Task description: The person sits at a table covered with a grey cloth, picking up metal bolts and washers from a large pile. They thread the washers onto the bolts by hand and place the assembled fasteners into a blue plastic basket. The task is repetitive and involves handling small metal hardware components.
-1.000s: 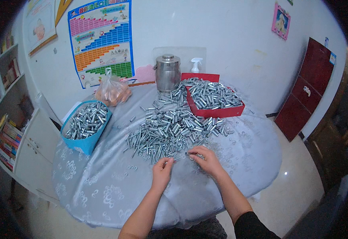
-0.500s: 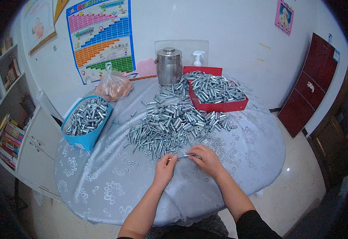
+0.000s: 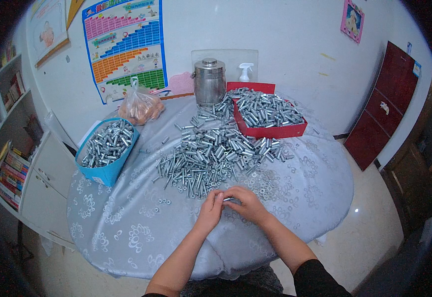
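My left hand (image 3: 209, 210) and my right hand (image 3: 248, 204) meet near the front of the heap, fingers almost touching. Between them a short stretch of a silver metal bolt (image 3: 229, 199) shows. My left thumb and fingers pinch at its left end, while my right fingers curl over the rest. Most of the bolt is hidden by the fingers, and I cannot see whether a small part sits on it. Just beyond the hands lie thin bolts (image 3: 196, 173), thicker metal sleeves (image 3: 228, 141) and, to the right, flat washers (image 3: 261, 187). Several loose nuts (image 3: 165, 201) lie to the left.
A blue bin (image 3: 108, 175) full of assembled metal pieces stands at the left. Behind the heap, a red box (image 3: 275, 131) brims with similar pieces. A steel canister (image 3: 210, 84), a spray bottle (image 3: 245, 73) and a plastic bag (image 3: 139, 108) are at the back. A patterned silver cloth (image 3: 141, 242) covers the table.
My right hand has moved left, toward my left hand, and the fingers have drawn together. Less of the bolt shows between them now.
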